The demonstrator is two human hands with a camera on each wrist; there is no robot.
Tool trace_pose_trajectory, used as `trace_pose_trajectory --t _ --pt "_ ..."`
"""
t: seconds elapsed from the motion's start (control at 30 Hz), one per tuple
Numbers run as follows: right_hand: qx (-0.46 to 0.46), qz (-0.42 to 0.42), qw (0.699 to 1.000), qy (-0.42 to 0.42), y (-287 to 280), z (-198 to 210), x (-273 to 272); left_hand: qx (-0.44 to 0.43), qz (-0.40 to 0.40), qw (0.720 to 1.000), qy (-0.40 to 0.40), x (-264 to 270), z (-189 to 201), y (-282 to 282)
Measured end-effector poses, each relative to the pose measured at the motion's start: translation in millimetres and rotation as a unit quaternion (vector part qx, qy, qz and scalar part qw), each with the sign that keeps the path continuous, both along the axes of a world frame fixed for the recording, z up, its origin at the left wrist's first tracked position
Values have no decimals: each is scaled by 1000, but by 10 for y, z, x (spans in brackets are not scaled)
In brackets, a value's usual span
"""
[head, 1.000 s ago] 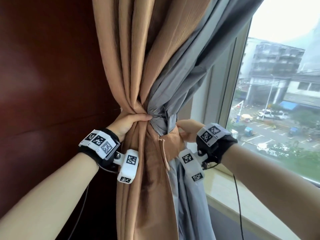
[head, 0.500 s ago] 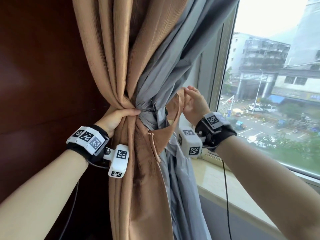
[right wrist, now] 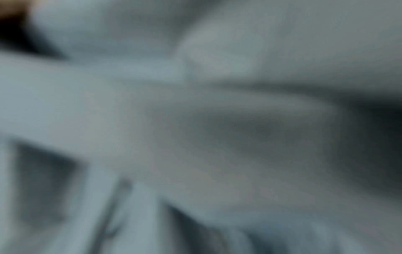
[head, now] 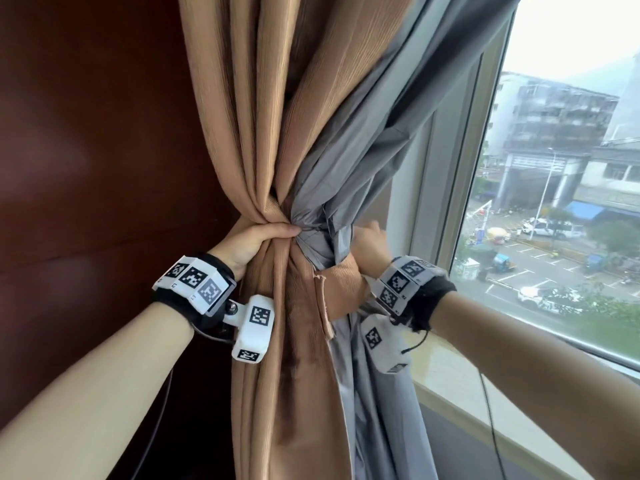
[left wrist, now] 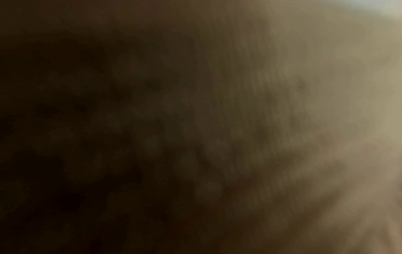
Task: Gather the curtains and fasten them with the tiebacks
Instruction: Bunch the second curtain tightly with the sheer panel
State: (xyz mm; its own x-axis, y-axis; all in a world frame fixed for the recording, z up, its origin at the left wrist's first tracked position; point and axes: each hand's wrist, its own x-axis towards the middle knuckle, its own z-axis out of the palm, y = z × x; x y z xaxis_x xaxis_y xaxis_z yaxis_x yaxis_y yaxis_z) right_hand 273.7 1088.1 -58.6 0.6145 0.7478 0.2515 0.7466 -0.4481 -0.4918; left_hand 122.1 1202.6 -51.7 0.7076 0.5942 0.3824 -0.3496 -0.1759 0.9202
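My left hand grips the bunched curtain. My right hand reaches behind by the tieback; grip hidden, can't tell.

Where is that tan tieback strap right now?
In the head view the tieback wraps the right side of the gathered curtains, just below the left hand and beside the right hand, near the window.

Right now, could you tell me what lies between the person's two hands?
In the head view, the gathered curtain bundle, tan and grey folds, fills the stretch between the left hand and right hand.
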Motion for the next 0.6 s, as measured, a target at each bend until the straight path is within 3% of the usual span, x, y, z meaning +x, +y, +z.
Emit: trace_pose_trajectory --t 0.07,0.23,0.43,0.5,0.6 --pt "58 25 994 86 -58 45 -55 -1 1 1000 3 -6 1 4" --pt "-32 48 950 306 -137 160 20 -4 -5 1000 8 55 12 -22" --pt "-20 -2 900 436 -228 83 67 -15 -2 1000 5 145 -11 -35" --pt "-22 -12 905 424 -264 89 63 -10 -1 1000 7 143 -9 -35" --pt "57 -9 872 486 -331 85 109 -3 -2 1000 12 136 -5 -32"
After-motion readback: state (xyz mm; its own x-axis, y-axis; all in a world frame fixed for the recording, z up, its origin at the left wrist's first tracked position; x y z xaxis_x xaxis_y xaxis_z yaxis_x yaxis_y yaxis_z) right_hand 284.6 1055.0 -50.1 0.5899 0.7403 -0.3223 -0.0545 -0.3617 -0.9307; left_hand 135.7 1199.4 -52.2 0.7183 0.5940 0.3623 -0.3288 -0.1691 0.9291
